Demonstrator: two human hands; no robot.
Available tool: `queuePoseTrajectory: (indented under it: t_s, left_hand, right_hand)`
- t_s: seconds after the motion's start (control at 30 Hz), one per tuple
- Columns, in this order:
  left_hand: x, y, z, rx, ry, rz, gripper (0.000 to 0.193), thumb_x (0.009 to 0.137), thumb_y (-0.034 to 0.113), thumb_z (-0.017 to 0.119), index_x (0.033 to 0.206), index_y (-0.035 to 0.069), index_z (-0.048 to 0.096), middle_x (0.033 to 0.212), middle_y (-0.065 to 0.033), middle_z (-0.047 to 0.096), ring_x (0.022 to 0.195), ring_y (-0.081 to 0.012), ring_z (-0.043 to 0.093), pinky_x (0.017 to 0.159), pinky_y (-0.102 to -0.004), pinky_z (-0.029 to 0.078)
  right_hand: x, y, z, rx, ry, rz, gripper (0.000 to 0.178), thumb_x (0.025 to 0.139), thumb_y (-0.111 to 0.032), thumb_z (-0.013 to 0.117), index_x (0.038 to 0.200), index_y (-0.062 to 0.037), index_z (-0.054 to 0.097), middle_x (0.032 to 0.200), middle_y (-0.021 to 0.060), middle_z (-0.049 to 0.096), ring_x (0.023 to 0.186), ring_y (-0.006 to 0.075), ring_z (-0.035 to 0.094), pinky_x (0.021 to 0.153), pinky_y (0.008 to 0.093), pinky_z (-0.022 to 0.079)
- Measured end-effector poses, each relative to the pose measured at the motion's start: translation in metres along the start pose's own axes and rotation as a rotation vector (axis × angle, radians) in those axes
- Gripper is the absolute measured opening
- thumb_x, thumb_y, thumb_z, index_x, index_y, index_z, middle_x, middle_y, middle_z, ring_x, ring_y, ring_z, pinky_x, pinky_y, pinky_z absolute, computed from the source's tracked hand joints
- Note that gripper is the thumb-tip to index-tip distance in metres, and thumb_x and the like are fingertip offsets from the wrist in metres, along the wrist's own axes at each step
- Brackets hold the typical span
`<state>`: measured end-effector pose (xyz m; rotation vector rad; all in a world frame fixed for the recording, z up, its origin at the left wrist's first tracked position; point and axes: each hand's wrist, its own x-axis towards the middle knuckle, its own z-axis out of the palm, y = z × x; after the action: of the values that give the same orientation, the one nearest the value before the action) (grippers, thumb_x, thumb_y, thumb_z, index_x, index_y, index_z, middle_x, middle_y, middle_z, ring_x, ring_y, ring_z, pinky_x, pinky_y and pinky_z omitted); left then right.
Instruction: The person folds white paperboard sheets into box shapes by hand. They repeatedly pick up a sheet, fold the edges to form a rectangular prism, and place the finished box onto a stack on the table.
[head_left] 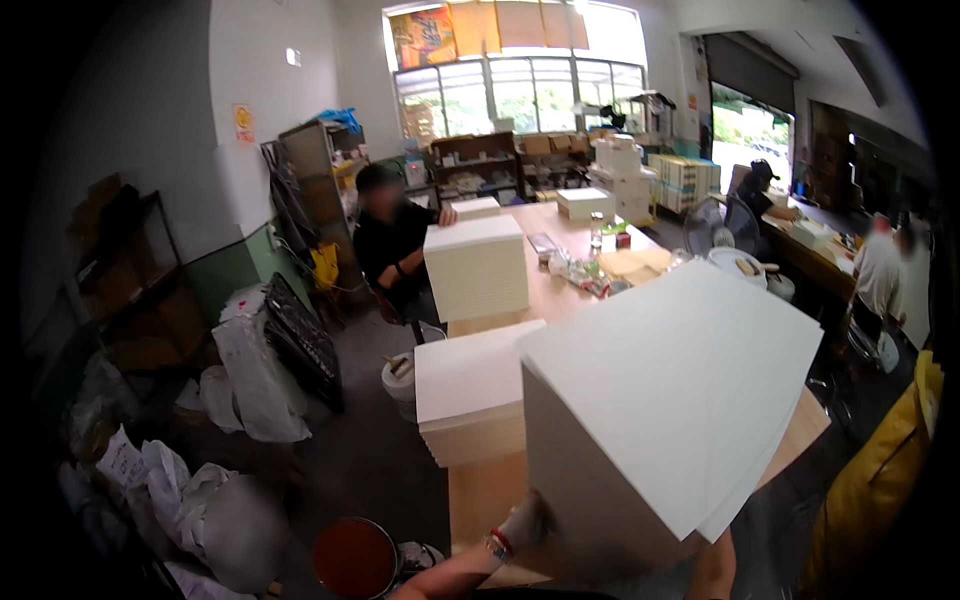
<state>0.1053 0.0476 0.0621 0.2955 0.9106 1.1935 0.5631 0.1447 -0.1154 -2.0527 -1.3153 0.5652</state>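
A tall stack of white boards (680,380) fills the near right, its top sheets slightly out of line. My left hand (527,522), in a pale glove with a red band and a watch at the wrist, grips the stack low on its left side; its fingertips are partly hidden. Only the forearm of my right arm shows below the stack's near corner; the hand itself is hidden behind the boards. Whether the stack rests on the wooden table (485,500) cannot be seen. A lower stack of white boards (478,372) lies just left of it.
Farther along the table, a co-worker (385,235) sits beside another tall white stack (475,250). Small items and bags (580,272) lie mid-table. A fan (720,228) stands beyond. On the floor at left are a reddish-brown bucket (355,558), a white bucket (400,385) and white sacks (255,375).
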Motion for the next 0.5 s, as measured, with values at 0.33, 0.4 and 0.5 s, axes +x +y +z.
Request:
queuePoseTrajectory:
  t_s: [0.33, 0.4, 0.5]
  left_hand:
    - [0.121, 0.043, -0.077, 0.478, 0.131, -0.091, 0.057, 0.098, 0.059, 0.047, 0.104, 0.005, 0.064, 0.089, -0.011, 0.068, 0.076, -0.0226, 0.064, 0.068, -0.0386, 0.055]
    - [0.118, 0.049, -0.062, 0.338, 0.002, -0.163, 0.07, 0.095, 0.064, 0.045, 0.129, 0.003, 0.057, 0.118, -0.0077, 0.063, 0.112, -0.0183, 0.055, 0.098, -0.0348, 0.045]
    - [0.11, 0.071, -0.038, 0.495, -0.076, -0.201, 0.074, 0.099, 0.066, 0.032, 0.129, 0.004, 0.057, 0.121, -0.0117, 0.066, 0.105, -0.025, 0.064, 0.095, -0.0371, 0.052]
  right_hand:
    - [-0.123, -0.024, -0.02, 0.031, 0.18, 0.239, 0.032, 0.093, -0.015, 0.056, 0.125, -0.0101, 0.059, 0.107, 0.0186, 0.07, 0.101, 0.0348, 0.066, 0.082, 0.0425, 0.05]
    - [-0.152, -0.015, -0.018, 0.044, 0.232, 0.28, 0.032, 0.094, -0.016, 0.056, 0.125, -0.01, 0.058, 0.107, 0.0185, 0.07, 0.101, 0.035, 0.066, 0.082, 0.0425, 0.05]
    - [-0.197, 0.018, -0.013, -0.003, 0.33, 0.299, 0.032, 0.094, -0.016, 0.056, 0.125, -0.01, 0.058, 0.107, 0.0184, 0.07, 0.101, 0.0353, 0.066, 0.082, 0.0425, 0.05]
